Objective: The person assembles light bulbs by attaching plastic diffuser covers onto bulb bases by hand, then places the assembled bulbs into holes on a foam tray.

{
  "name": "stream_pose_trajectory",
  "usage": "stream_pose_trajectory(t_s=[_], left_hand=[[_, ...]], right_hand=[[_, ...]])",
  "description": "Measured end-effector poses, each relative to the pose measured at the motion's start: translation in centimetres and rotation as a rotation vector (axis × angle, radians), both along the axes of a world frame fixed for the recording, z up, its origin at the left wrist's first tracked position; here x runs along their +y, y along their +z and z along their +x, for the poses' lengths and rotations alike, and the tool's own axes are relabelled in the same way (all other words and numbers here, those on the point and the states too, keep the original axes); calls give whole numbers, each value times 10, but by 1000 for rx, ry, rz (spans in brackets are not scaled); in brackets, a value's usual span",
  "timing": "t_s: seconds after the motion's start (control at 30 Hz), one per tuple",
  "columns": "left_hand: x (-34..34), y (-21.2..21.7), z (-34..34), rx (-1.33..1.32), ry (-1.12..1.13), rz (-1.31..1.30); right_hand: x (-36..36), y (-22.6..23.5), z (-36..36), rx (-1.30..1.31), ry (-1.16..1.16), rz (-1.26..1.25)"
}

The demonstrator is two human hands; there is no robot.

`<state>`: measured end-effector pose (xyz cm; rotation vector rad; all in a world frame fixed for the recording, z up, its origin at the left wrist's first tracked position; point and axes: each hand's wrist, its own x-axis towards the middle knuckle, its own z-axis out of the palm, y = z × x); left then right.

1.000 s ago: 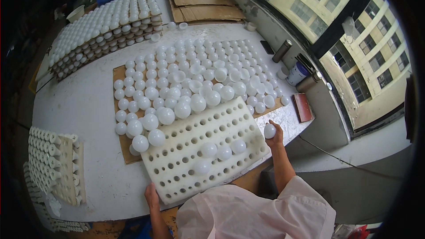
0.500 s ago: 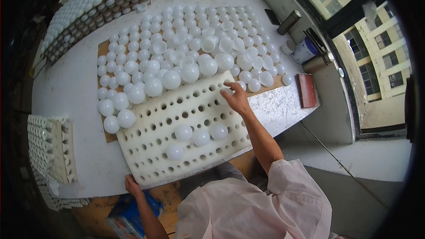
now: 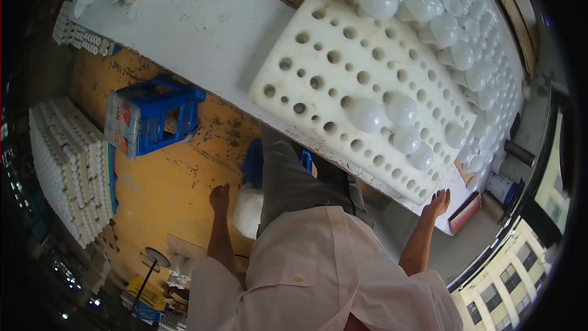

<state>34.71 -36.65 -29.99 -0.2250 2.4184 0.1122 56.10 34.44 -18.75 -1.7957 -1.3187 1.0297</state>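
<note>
Beyond right hand (image 3: 438, 201), fingers parted, five domes (image 3: 367, 115) sit on board (image 3: 288, 83), most holes (image 3: 334, 57) bare; left hand's (image 3: 219, 196) fingers, I cannot tell.

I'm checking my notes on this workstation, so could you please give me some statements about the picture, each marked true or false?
1. The perforated white board lies on the table. True.
2. White domes cover every hole in the board. False: most holes are uncovered.
3. The right hand is close to a corner of the board. True.
4. The left hand rests on the board. False: it is away from the board, above the orange floor.
5. The blue plastic stool is on the table. False: it is on the floor.
</note>
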Motion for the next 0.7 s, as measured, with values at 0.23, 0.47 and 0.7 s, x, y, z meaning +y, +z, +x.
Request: stream_pose_trajectory(t_s=[0.23, 0.47, 0.7], left_hand=[[47, -41, 47, -356, 234, 362], [31, -92, 41, -458, 111, 504], [38, -63, 71, -475, 244, 560]], right_hand=[[-81, 20, 83, -639, -88, 55], [-193, 10, 113, -1290, 718, -278], [-204, -37, 10, -1215, 1425, -225]])
